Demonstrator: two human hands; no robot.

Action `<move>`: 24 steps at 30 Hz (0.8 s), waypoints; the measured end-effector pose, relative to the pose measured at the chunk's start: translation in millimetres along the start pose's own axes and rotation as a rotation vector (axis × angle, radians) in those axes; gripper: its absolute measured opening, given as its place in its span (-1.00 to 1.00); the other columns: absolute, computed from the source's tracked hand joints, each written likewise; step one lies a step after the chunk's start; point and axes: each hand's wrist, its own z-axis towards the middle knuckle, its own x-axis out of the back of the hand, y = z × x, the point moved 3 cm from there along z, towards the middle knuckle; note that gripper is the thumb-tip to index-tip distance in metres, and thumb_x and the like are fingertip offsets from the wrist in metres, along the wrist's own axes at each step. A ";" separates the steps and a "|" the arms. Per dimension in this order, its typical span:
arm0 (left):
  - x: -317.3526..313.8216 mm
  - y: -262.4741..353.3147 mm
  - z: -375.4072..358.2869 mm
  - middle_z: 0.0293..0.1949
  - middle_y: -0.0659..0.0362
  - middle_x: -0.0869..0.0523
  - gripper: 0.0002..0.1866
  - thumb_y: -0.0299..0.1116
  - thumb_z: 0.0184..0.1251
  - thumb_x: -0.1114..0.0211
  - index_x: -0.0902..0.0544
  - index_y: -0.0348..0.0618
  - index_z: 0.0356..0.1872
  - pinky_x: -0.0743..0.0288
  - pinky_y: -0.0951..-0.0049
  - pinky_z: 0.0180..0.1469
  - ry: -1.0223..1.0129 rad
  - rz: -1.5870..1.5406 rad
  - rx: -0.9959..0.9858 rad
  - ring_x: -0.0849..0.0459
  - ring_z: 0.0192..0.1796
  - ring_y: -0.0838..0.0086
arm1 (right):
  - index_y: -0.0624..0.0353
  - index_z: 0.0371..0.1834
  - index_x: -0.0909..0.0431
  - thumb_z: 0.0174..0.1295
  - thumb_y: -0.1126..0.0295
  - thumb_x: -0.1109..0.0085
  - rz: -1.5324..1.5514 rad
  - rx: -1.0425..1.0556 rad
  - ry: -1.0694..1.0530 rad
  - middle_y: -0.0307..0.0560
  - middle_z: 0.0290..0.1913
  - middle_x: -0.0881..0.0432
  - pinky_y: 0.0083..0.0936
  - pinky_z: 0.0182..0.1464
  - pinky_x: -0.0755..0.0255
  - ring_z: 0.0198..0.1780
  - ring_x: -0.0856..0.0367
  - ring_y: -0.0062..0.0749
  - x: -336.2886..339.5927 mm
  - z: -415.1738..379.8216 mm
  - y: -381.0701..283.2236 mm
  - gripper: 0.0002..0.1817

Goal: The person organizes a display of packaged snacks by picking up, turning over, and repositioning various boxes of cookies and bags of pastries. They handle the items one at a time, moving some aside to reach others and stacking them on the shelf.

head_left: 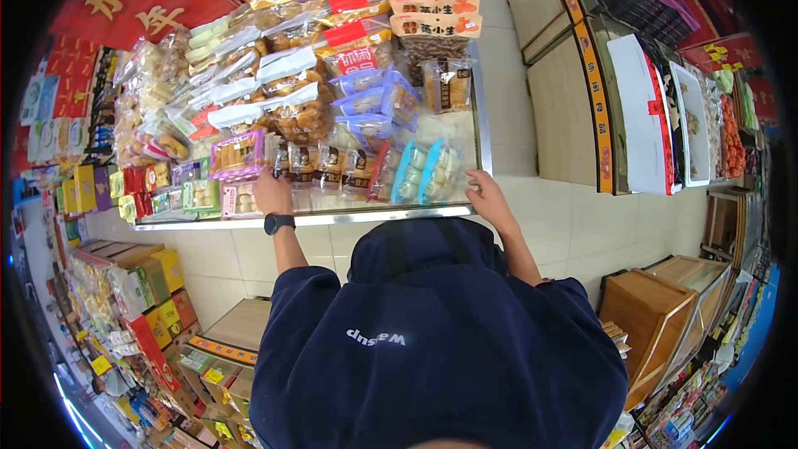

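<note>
My left hand (272,193), with a dark watch (279,223) on the wrist, reaches over the table's front edge. Its fingers point forward, at the left end of a row of brown-and-clear snack packets (329,168); the fingertips are partly hidden, and a firm hold does not show. Beside it on the left are a purple-edged pastry pack (236,155) and a pink pack (238,199). My right hand (488,194) is at the table's right front corner, fingers apart and slightly bent, holding nothing. Nearest to it stand blue-edged clear packs (440,171) and a red-edged pack (384,173).
Behind the row lie lilac packs (363,105), orange-topped bags (436,25) and large clear bags of brown snacks (299,112). A metal strip (366,217) edges the table. Wooden cabinets (565,100) stand to the right across a tiled floor (573,216); boxes (166,274) are behind left.
</note>
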 end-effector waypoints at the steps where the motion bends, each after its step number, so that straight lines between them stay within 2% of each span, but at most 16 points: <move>1: -1.7 1.7 2.7 -0.02 -0.12 -0.76 -0.61 -0.37 0.25 -0.30 -0.64 -0.24 0.11 -0.49 0.03 0.15 -0.011 0.001 -0.011 -0.67 0.08 -0.05 | 0.19 0.30 -0.49 0.27 0.44 -0.20 0.001 0.001 0.005 0.06 0.24 -0.53 -0.31 0.04 -0.56 0.11 -0.65 -0.20 0.7 -0.1 0.4 -0.51; 2: -11.8 -4.2 7.2 -0.07 -0.09 -0.78 -0.67 -0.34 0.26 -0.32 -0.71 -0.18 0.03 -0.53 0.04 0.09 0.024 0.058 -0.006 -0.70 0.03 -0.02 | 0.19 0.30 -0.49 0.27 0.44 -0.20 0.005 0.000 0.014 0.06 0.24 -0.53 -0.31 0.04 -0.57 0.11 -0.65 -0.20 1.5 -0.8 1.2 -0.51; 5: 6.5 12.6 5.7 -0.17 -0.07 -0.79 -0.76 -0.32 0.25 -0.33 -0.77 -0.13 -0.11 -0.57 0.04 -0.01 -0.089 0.076 -0.035 -0.73 -0.07 -0.01 | 0.19 0.30 -0.49 0.27 0.44 -0.20 0.015 -0.014 0.039 0.06 0.24 -0.54 -0.32 0.04 -0.56 0.11 -0.65 -0.18 3.8 -6.4 2.7 -0.51; 6: 6.4 10.6 6.2 -0.25 -0.07 -0.78 -0.82 -0.30 0.25 -0.34 -0.79 -0.10 -0.21 -0.59 0.03 -0.08 -0.035 0.050 -0.095 -0.74 -0.13 -0.04 | 0.20 0.29 -0.50 0.27 0.44 -0.20 0.015 -0.010 0.056 0.06 0.23 -0.54 -0.32 0.04 -0.56 0.10 -0.65 -0.18 4.4 -8.1 6.8 -0.52; 9: 35.5 17.9 2.1 -0.25 -0.08 -0.75 -0.84 -0.35 0.29 -0.33 -0.75 -0.18 -0.21 -0.56 0.04 -0.12 0.081 -0.051 -0.122 -0.73 -0.19 -0.01 | 0.21 0.28 -0.50 0.26 0.44 -0.20 0.026 -0.012 0.092 0.08 0.21 -0.55 -0.32 0.05 -0.55 0.09 -0.65 -0.16 4.2 -13.3 19.0 -0.52; 11: 62.3 18.7 9.5 -0.24 -0.07 -0.74 -0.86 -0.39 0.31 -0.33 -0.73 -0.22 -0.20 -0.55 0.07 -0.15 0.161 -0.122 -0.212 -0.72 -0.21 0.02 | 0.23 0.27 -0.51 0.26 0.43 -0.21 0.042 -0.032 0.097 0.09 0.19 -0.55 -0.32 0.06 -0.55 0.08 -0.65 -0.15 5.7 -16.8 23.0 -0.52; 12: 83.7 26.8 12.4 -0.23 -0.05 -0.73 -0.86 -0.40 0.33 -0.34 -0.72 -0.23 -0.20 -0.54 0.13 -0.13 0.095 -0.195 -0.175 -0.71 -0.19 0.04 | 0.23 0.26 -0.51 0.25 0.42 -0.21 0.034 -0.034 0.106 0.10 0.18 -0.55 -0.31 0.06 -0.55 0.07 -0.65 -0.14 6.2 -17.8 24.9 -0.52; 13: 101.3 30.0 20.6 -0.21 -0.04 -0.73 -0.86 -0.41 0.32 -0.36 -0.71 -0.26 -0.20 -0.54 0.18 -0.14 0.096 -0.166 -0.256 -0.70 -0.19 0.05 | 0.24 0.26 -0.51 0.25 0.41 -0.22 0.025 -0.035 0.112 0.10 0.17 -0.56 -0.31 0.05 -0.55 0.06 -0.65 -0.14 5.9 -18.0 27.1 -0.52; 15: 143.5 54.3 27.2 -0.24 -0.03 -0.71 -0.88 -0.47 0.31 -0.37 -0.69 -0.31 -0.21 -0.53 0.24 -0.13 0.092 -0.190 -0.423 -0.68 -0.22 0.09 | 0.24 0.25 -0.51 0.24 0.40 -0.22 0.016 -0.024 0.126 0.10 0.15 -0.56 -0.30 0.04 -0.55 0.05 -0.65 -0.13 5.5 -17.1 29.3 -0.52; 19: 200.9 122.5 37.2 -0.30 0.04 -0.66 -0.91 -0.57 0.30 -0.36 -0.65 -0.35 -0.22 -0.52 0.37 -0.10 0.027 -0.445 -0.540 -0.65 -0.24 0.22 | 0.25 0.23 -0.52 0.22 0.40 -0.22 0.028 0.008 0.145 0.08 0.14 -0.57 -0.28 0.03 -0.55 0.05 -0.64 -0.12 3.7 -14.0 24.1 -0.52; 21: 203.1 165.1 41.7 -0.30 0.07 -0.66 -0.90 -0.57 0.30 -0.37 -0.65 -0.35 -0.22 -0.53 0.37 -0.09 -0.053 -0.598 -0.578 -0.65 -0.23 0.25 | 0.24 0.23 -0.52 0.21 0.41 -0.22 0.040 0.005 0.151 0.07 0.13 -0.57 -0.27 0.03 -0.54 0.05 -0.64 -0.12 5.1 -13.8 17.2 -0.53; 24: 176.2 249.4 37.1 -0.27 0.07 -0.69 -0.88 -0.54 0.28 -0.39 -0.69 -0.33 -0.20 -0.54 0.34 -0.11 -0.144 -0.603 -0.869 -0.68 -0.22 0.27 | 0.24 0.23 -0.52 0.21 0.42 -0.22 0.054 -0.006 0.162 0.07 0.14 -0.57 -0.27 0.02 -0.55 0.06 -0.63 -0.13 4.7 -11.5 10.0 -0.52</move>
